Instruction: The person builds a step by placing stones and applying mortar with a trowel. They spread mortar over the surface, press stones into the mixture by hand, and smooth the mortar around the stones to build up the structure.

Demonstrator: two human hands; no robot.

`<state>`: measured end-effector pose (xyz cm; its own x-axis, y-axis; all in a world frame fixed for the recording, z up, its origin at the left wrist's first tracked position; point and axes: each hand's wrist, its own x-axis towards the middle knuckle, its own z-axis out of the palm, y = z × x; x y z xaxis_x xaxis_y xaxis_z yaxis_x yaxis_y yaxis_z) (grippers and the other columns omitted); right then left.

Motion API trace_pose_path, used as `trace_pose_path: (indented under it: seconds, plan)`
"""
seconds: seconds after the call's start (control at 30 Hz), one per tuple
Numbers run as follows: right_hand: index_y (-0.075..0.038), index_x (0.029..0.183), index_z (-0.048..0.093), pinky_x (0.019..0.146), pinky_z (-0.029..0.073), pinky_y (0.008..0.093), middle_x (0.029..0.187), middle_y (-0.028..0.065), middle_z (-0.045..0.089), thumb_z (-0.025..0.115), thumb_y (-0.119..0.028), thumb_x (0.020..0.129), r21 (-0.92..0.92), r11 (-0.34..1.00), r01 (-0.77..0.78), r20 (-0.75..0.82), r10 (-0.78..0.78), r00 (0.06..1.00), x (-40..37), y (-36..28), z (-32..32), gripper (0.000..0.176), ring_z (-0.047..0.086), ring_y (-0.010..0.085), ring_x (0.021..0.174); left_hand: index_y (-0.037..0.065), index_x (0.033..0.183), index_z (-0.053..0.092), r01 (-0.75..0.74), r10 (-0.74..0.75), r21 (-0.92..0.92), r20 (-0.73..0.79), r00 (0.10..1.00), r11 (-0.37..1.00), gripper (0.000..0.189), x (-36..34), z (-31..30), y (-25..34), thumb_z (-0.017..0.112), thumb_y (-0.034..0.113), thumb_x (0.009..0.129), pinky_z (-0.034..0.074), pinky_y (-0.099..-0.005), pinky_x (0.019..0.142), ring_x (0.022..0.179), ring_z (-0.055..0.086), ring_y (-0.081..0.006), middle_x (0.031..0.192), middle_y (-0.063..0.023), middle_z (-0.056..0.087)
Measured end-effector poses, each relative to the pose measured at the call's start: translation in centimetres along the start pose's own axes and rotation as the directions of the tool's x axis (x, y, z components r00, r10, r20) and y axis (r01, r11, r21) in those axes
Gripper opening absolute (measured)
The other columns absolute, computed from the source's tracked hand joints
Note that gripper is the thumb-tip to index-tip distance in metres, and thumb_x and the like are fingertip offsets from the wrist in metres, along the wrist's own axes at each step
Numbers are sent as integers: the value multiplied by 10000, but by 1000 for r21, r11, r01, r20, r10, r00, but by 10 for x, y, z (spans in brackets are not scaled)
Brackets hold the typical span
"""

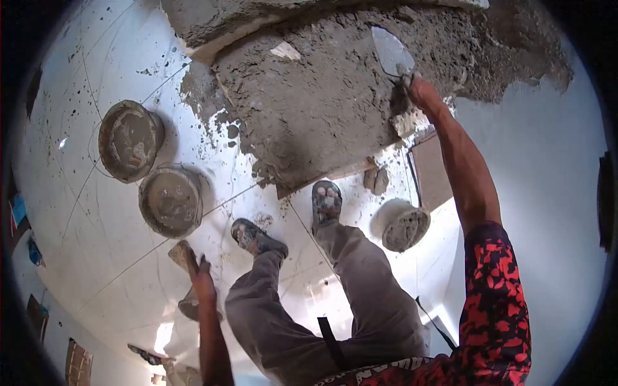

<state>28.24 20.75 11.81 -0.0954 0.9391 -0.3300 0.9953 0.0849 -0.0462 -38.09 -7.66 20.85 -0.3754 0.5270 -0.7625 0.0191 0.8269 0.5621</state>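
Observation:
My right hand (421, 92) grips the handle of a trowel (391, 53). The trowel's pale metal blade lies against the grey wet mortar (309, 103), near the top right of the spread. Down at the left, my left hand (203, 283) is closed around a flat, mortar-coated hand float (181, 255). One end of the float sticks out beyond the fingers; its handle is hidden by the hand. The float is held away from the mortar, below two mortar buckets.
Two buckets, one upper (131, 141) and one lower (171, 202), stand left of the mortar. A smaller bucket (405, 229) lies right of my feet. A brown board (431, 170) leans by the white wall (534, 167). Another sandalled foot (148, 354) shows at lower left.

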Motion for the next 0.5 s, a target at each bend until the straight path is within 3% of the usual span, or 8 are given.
trace_pose_path:
  seconds: [0.07, 0.1, 0.13, 0.2, 0.27, 0.33, 0.4, 0.5]
  plan:
    - [38, 731, 587, 669, 480, 517, 761, 283, 610, 486, -256, 832, -60, 992, -110, 66, 113, 991, -4, -16, -14, 327, 608, 445, 728, 60, 1463, 153, 127, -133, -68, -91, 987, 990, 691, -50, -42, -63, 480, 19, 855, 333, -343, 1015, 1315, 311, -247, 1503, -103, 206]
    - [25, 737, 570, 673, 481, 517, 749, 277, 610, 461, -272, 866, -116, 990, -77, -48, 72, 996, -28, -35, -16, 343, 596, 467, 736, 86, 1467, 154, 260, -279, -119, -181, 943, 958, 688, -83, -48, -69, 464, 2, 859, 362, -312, 975, 1271, 353, -230, 1505, -65, 208]
    - [11, 756, 562, 682, 488, 506, 745, 264, 619, 432, -290, 898, 43, 973, -225, -32, 226, 974, -45, -53, -17, 357, 605, 462, 743, 135, 1474, 149, 348, -344, -8, -181, 922, 937, 694, -111, -68, -97, 451, 10, 861, 380, -335, 950, 1246, 364, -227, 1511, -42, 198]
    - [10, 811, 578, 701, 496, 497, 772, 271, 624, 367, -317, 925, 87, 981, -171, -50, 176, 983, -78, -80, -30, 406, 615, 455, 758, 174, 1474, 120, 439, -436, -34, -216, 874, 898, 742, -169, -80, -116, 463, 49, 828, 352, -473, 969, 1294, 319, -287, 1521, -78, 164]
    - [7, 824, 555, 634, 481, 520, 752, 275, 613, 411, -310, 914, 145, 961, -236, 0, 239, 971, -88, -8, 25, 360, 605, 450, 713, 194, 1475, 108, 566, -557, -61, -290, 778, 822, 798, -209, -76, -112, 462, 15, 782, 341, -501, 984, 1335, 264, -314, 1526, -98, 131]
    - [31, 838, 551, 648, 483, 508, 737, 296, 600, 413, -282, 914, 28, 953, -301, 216, 288, 933, -84, 8, 2, 350, 603, 442, 745, 196, 1477, 98, 609, -579, 33, -276, 767, 792, 804, -230, -61, -88, 458, 6, 783, 349, -496, 979, 1335, 263, -314, 1527, -107, 122]
    - [59, 863, 559, 688, 491, 488, 744, 288, 607, 410, -264, 912, 31, 924, -381, 232, 364, 902, -75, 30, 16, 359, 609, 436, 777, 193, 1478, 89, 606, -572, 76, -257, 779, 792, 795, -235, -55, -79, 465, 20, 800, 360, -490, 970, 1331, 269, -312, 1529, -107, 117]
    - [86, 1109, 544, 791, 489, 472, 917, 346, 601, 522, -445, 877, 278, 885, -374, 293, 293, 910, -75, 21, 15, 580, 637, 361, 910, 186, 1477, 74, 555, -529, 92, -209, 823, 827, 768, -234, -46, -68, 472, 57, 832, 345, -519, 1004, 1354, 229, -332, 1531, -103, 100]
